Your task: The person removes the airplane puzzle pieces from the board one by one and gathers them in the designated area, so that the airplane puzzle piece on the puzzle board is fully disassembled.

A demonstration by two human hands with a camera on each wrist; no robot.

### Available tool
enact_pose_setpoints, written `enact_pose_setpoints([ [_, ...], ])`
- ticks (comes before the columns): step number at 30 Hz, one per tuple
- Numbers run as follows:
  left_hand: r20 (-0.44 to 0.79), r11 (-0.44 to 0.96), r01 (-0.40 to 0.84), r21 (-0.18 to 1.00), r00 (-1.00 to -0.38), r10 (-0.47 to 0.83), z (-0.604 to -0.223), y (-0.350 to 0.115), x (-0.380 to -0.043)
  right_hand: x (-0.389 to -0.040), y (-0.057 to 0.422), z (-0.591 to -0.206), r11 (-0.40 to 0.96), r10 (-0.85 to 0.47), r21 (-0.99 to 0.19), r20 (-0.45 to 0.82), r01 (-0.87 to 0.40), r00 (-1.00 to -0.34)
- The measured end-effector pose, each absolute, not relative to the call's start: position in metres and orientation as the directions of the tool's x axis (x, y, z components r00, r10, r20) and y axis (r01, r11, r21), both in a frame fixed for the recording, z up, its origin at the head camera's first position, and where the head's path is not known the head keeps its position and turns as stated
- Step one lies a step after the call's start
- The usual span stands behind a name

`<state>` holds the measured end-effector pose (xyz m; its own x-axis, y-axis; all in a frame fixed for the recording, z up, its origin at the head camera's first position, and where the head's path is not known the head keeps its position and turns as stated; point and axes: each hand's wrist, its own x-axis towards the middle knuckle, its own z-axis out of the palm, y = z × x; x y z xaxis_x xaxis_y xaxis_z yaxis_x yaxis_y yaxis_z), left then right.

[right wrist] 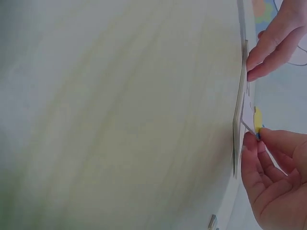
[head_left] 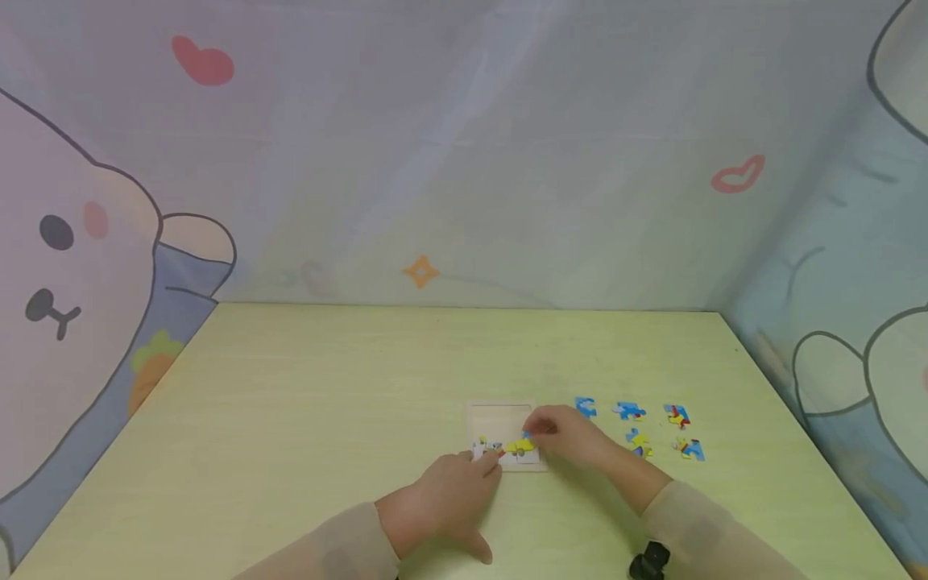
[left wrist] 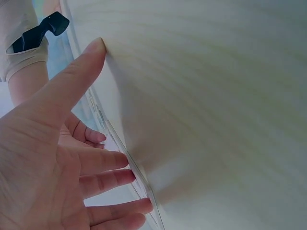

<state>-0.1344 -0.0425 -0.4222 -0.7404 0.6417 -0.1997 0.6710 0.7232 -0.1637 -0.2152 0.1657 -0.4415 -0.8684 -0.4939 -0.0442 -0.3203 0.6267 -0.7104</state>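
Note:
A jigsaw puzzle board (head_left: 499, 417) with a light wooden frame lies in front of both hands. Flat along its lower left rests my left hand (head_left: 451, 493), fingers straight and thumb spread wide over the table. Between thumb and fingers, my right hand (head_left: 569, 435) pinches a puzzle piece (right wrist: 258, 118) with yellow and blue print, at the board's right side. The right wrist view shows that piece tilted, one edge raised above the board. Printed pieces (head_left: 484, 444) sit in the board's lower left, partly covered by my left fingers (left wrist: 117, 182).
Right of the board, several loose puzzle pieces lie in two rough rows, among them a blue piece (head_left: 628, 411) and a red-and-blue piece (head_left: 677, 416). My right forearm passes close by them. A cartoon-printed curtain (head_left: 464, 161) stands behind the pale wooden table (head_left: 326, 387).

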Motion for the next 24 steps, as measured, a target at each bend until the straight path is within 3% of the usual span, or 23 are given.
enact_pose_setpoints([
  [17, -0.231, 0.713, 0.678, -0.180, -0.734, 0.639, -0.421, -0.042, -0.133, -0.213, 0.189, -0.446, 0.589, -0.426, -0.789, -0.117, -0.177, -0.897],
  [24, -0.209, 0.704, 0.678, -0.212, -0.735, 0.645, -0.421, -0.042, -0.134, -0.212, 0.210, -0.446, 0.511, -0.434, -0.849, -0.121, -0.134, -0.893],
])
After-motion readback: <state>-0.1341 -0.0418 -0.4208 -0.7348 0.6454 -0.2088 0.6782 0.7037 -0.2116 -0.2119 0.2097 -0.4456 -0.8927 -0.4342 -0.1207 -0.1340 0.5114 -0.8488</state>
